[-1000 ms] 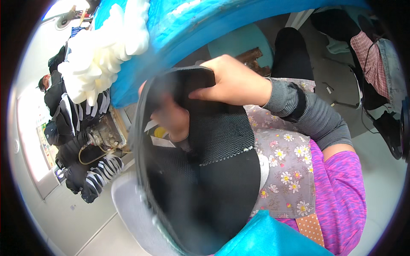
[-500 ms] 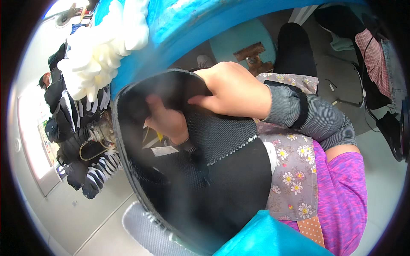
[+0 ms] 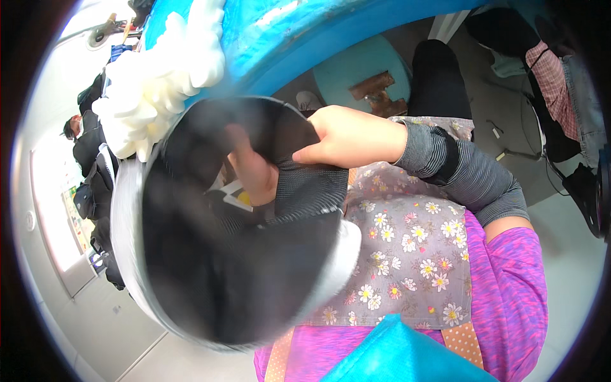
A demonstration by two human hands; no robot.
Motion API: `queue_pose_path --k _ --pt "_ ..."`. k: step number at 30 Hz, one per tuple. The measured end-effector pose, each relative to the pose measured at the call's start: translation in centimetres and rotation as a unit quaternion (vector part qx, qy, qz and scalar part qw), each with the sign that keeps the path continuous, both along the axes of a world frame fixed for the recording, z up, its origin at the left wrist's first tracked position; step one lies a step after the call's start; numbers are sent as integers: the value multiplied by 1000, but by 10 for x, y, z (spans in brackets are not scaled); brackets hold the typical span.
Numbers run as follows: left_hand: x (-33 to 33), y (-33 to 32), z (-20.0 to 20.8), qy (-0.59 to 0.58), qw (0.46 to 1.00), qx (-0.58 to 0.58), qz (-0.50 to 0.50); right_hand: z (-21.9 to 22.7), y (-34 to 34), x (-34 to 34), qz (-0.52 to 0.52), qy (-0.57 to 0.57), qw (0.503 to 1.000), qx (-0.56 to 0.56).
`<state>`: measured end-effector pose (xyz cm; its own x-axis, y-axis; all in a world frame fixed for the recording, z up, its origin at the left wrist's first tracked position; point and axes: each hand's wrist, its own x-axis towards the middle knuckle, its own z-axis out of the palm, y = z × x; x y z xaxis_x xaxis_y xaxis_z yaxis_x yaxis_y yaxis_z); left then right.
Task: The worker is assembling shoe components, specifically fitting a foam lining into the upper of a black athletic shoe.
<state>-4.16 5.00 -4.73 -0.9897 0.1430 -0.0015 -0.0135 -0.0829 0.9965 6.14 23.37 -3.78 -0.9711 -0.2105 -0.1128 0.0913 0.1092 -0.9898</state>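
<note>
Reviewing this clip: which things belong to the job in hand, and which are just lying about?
In hand:
black fabric piece
right hand, pinching its edge
left hand, partly hidden by it, grip unclear

Apparently just lying about:
cream-white pile
rusty-brown object

Swung the large, hollow, black-lined piece (image 3: 242,280) leftward since a second ago and raised its lower rim away from the picture's bottom edge. Turned a broad white outer band (image 3: 125,216) into sight along its left side and widened the white curved flap (image 3: 347,251) at its right. Foreshortened the black mesh panel (image 3: 312,191) inside. Hid the lower black-and-white striped bundle at left. Uncovered more of the grey, daisy-printed apron (image 3: 407,267), the purple-pink top (image 3: 315,347) below it and a second orange, white-dotted strap (image 3: 279,358).
</note>
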Motion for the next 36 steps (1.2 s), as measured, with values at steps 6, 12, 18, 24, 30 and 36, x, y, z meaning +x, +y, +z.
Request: queue_pose_path --k 6,12,18,24,30,36 --pt "9 8 -11 -55 992 18 -112 -15 35 -7 -148 38 986 60" --pt "17 -15 3 -56 993 16 -101 -38 28 -14 -43 -15 993 -113" --pt "23 -32 -3 -48 990 -7 -135 -51 17 -3 -7 -107 815 -569" --pt "24 -8 10 77 961 -92 -248 -54 11 -15 -20 -105 689 -717" --pt "42 43 25 166 936 36 -309 -93 -3 -22 187 42 697 -691" --pt "47 45 55 79 960 126 -239 -78 0 -7 33 37 773 -633"
